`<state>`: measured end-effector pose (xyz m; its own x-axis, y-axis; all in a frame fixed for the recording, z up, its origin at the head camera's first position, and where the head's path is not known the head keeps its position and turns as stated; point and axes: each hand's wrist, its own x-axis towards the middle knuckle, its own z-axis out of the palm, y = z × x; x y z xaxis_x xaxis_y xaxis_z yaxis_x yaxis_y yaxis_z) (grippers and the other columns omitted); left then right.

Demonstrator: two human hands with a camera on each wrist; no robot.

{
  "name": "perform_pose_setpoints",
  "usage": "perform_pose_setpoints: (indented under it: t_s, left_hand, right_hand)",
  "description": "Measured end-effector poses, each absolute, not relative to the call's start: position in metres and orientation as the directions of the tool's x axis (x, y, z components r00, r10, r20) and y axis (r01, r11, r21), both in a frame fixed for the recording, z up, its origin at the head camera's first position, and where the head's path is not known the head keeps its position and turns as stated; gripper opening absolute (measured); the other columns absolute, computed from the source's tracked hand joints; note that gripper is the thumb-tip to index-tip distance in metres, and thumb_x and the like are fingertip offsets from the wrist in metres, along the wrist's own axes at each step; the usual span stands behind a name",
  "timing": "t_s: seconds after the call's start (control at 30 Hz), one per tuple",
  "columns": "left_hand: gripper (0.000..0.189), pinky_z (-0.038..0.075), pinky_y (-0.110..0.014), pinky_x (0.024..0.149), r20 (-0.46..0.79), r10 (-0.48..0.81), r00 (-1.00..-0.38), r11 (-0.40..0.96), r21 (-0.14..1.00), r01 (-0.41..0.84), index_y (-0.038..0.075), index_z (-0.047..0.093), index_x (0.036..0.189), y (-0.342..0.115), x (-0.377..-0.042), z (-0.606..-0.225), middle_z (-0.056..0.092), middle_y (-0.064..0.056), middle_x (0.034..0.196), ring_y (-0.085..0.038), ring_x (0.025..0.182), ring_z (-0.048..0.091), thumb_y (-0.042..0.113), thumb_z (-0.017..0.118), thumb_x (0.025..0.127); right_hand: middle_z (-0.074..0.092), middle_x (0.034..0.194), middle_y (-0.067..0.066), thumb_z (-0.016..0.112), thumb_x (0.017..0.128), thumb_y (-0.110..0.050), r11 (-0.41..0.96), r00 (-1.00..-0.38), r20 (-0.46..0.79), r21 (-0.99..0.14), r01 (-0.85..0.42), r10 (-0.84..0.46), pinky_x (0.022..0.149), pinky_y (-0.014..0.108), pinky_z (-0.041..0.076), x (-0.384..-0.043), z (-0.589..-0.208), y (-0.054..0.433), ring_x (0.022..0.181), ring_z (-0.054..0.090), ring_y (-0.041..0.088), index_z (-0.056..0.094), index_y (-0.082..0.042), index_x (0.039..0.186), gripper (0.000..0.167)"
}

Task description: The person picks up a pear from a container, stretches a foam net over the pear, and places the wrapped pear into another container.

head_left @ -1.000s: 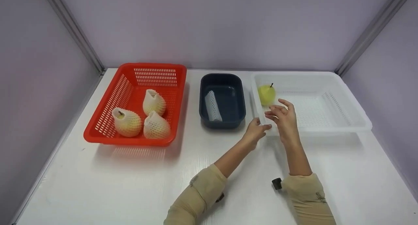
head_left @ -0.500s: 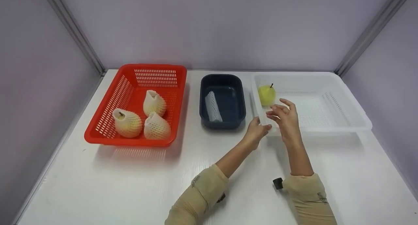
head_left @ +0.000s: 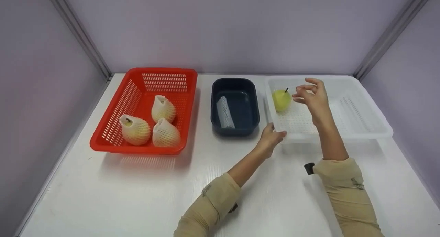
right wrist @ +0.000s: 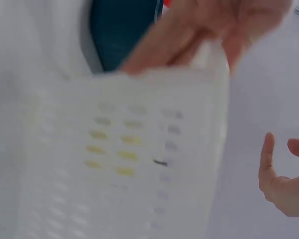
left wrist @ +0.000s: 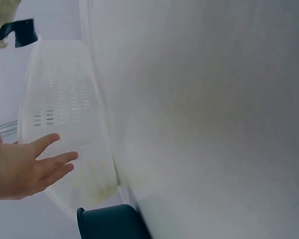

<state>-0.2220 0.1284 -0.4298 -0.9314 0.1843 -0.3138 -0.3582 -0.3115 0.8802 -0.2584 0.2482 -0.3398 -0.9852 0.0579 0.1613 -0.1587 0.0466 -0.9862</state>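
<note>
My left hand (head_left: 271,140) touches the near left corner of the white perforated basket (head_left: 343,136), its thumb and fingers on either side of that corner. Its fingers look fairly straight and spread in the left wrist view. Above the basket's floor, my right hand (head_left: 315,101) has loosely bent fingers, and the right wrist view shows a gap between thumb and index finger. Nothing shows between them. Just left of that hand, a bare yellow-green pear (head_left: 281,101) with a dark stem lies against the basket's left wall.
A dark blue bin (head_left: 245,130) beside the white basket holds a white foam net sleeve (head_left: 225,112). Farther left, a red basket (head_left: 137,148) contains several foam-wrapped pears, including a pear (head_left: 135,130) with its stem showing. Grey panels (head_left: 227,30) enclose the white table (head_left: 144,195).
My right hand has moved away from the white basket's near left corner, farther back and to the right. The left hand stays at the corner.
</note>
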Motion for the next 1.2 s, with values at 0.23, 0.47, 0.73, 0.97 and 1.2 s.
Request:
perform_pose_setpoints:
  t_s: [0.23, 0.47, 0.73, 0.97, 1.2]
  left_hand:
    - [0.037, 0.039, -0.039, 0.094, -0.319, 0.201, -0.926, -0.313, 0.875, -0.370, -0.003, 0.048, 0.120, 0.127, -0.225, -0.429, 0.048, -0.015, 0.124, -0.029, 0.111, 0.050, -0.009, 0.056, 0.084]
    - [0.037, 0.039, -0.038, 0.094, -0.329, 0.199, -0.923, -0.309, 0.873, -0.377, -0.003, 0.048, 0.120, 0.128, -0.226, -0.429, 0.051, -0.013, 0.120, -0.028, 0.111, 0.051, -0.009, 0.056, 0.085]
    - [0.038, 0.039, -0.038, 0.094, -0.338, 0.202, -0.919, -0.294, 0.874, -0.386, -0.004, 0.047, 0.122, 0.130, -0.226, -0.427, 0.049, -0.016, 0.124, -0.028, 0.112, 0.050, -0.009, 0.055, 0.086]
    - [0.038, 0.040, -0.038, 0.094, -0.336, 0.208, -0.919, -0.304, 0.870, -0.387, -0.003, 0.048, 0.121, 0.128, -0.224, -0.426, 0.049, -0.015, 0.125, -0.027, 0.111, 0.051, -0.009, 0.056, 0.085]
    - [0.042, 0.039, -0.038, 0.094, -0.334, 0.205, -0.920, -0.291, 0.877, -0.383, -0.005, 0.044, 0.125, 0.127, -0.224, -0.428, 0.047, -0.017, 0.126, -0.029, 0.112, 0.050, -0.009, 0.055, 0.085]
  right_hand:
    - [0.043, 0.120, 0.019, 0.053, 0.093, -0.018, 0.523, -0.997, 0.039, -0.850, -0.066, -0.061, 0.083, 0.031, 0.047, -0.298, -0.314, 0.253, 0.102, 0.052, 0.026, 0.031, 0.005, 0.133, 0.051]
    - [0.032, 0.133, 0.030, 0.056, 0.090, -0.021, 0.709, -0.978, -0.144, -0.705, -0.006, -0.152, 0.093, 0.048, 0.037, -0.332, -0.326, 0.259, 0.113, 0.041, 0.044, 0.024, 0.008, 0.135, 0.062]
    - [0.026, 0.137, 0.033, 0.057, 0.089, -0.019, 0.853, -0.951, -0.224, -0.517, -0.069, -0.213, 0.097, 0.057, 0.027, -0.349, -0.351, 0.266, 0.123, 0.026, 0.048, 0.027, 0.007, 0.137, 0.062]
    - [0.031, 0.135, 0.031, 0.054, 0.091, -0.017, 0.855, -0.944, -0.238, -0.512, -0.078, -0.229, 0.097, 0.056, 0.027, -0.353, -0.374, 0.264, 0.123, 0.029, 0.046, 0.030, 0.004, 0.137, 0.056]
    - [0.030, 0.136, 0.032, 0.056, 0.090, -0.014, 0.862, -0.947, -0.241, -0.502, -0.068, -0.215, 0.098, 0.055, 0.027, -0.354, -0.385, 0.260, 0.123, 0.028, 0.046, 0.022, 0.005, 0.140, 0.063]
